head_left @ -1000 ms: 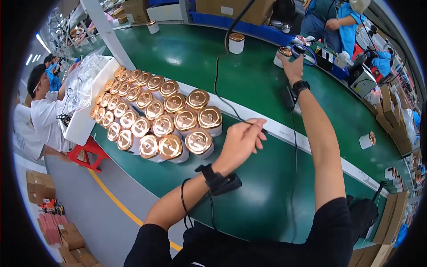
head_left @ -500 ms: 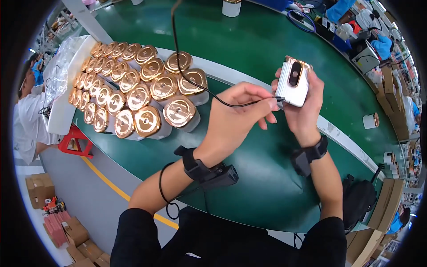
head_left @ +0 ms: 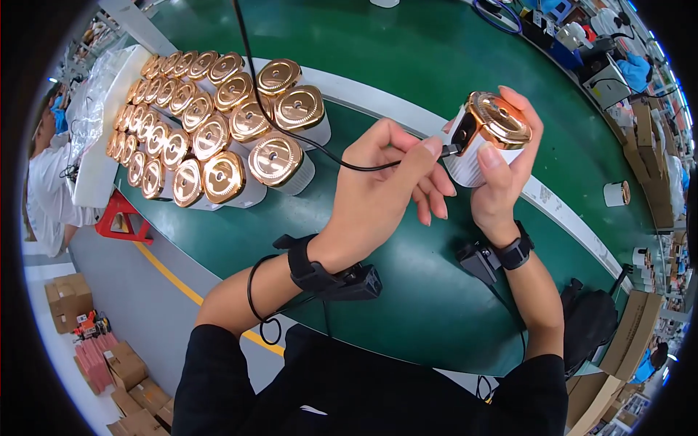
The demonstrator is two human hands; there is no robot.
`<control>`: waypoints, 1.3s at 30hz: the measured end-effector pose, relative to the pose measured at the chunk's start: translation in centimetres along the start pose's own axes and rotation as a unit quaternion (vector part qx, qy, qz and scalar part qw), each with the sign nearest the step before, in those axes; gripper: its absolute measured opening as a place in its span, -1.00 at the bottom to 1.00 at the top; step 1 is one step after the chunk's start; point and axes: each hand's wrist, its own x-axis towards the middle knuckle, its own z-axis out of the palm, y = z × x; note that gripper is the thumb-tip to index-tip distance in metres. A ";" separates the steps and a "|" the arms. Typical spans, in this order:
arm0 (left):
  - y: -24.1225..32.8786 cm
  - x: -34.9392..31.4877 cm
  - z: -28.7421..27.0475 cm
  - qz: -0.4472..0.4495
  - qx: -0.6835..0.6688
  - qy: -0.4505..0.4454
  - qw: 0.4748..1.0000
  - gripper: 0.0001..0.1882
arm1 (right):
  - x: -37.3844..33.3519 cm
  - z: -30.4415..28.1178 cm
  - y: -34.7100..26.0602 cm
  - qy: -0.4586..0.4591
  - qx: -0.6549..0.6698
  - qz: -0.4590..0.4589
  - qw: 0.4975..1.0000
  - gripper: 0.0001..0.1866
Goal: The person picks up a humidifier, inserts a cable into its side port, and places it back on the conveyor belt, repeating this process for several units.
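Note:
My right hand point(head_left: 509, 163) is wrapped round a white ribbed canister-shaped device point(head_left: 465, 167) with a shiny rose-gold top. The thumb presses on its near side, and the gold top is tilted up into view. A dark panel point(head_left: 462, 132) on the device's side faces left. Between thumb and forefinger, my left hand point(head_left: 382, 189) pinches the plug end of a black cable point(head_left: 327, 154). That plug point(head_left: 451, 150) is right against the device's side below the panel; whether it sits in a socket I cannot tell. Black straps with small boxes circle both wrists.
Rows of similar gold-topped devices point(head_left: 276, 158) stand close together at the left on the green table point(head_left: 407, 291). A white rail point(head_left: 363, 94) crosses the table. Another canister point(head_left: 616, 194) is at the far right, and a black bag point(head_left: 589, 327) lies near my right elbow.
My right hand has turned the device, bringing its gold top into view and its dark panel round to the left. My left hand has stayed close, keeping the plug beside it.

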 end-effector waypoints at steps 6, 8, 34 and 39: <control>-0.9 -0.2 -0.8 0.031 -0.017 0.002 0.999 -0.82 | -0.7 0.2 0.8 -0.029 -0.091 -0.105 0.990 -0.26; -1.0 -0.7 -0.5 0.039 -0.018 0.021 0.999 -0.82 | -1.2 0.7 0.6 -0.016 -0.073 -0.071 0.995 -0.26; -1.8 -1.6 -1.9 0.010 -0.030 0.042 0.999 -0.75 | -3.1 3.1 0.6 0.032 -0.023 0.089 0.995 -0.46; -0.7 -2.2 -2.8 -0.083 -0.008 -0.002 0.997 -0.61 | -3.2 3.9 0.0 0.016 -0.013 0.073 0.997 -0.50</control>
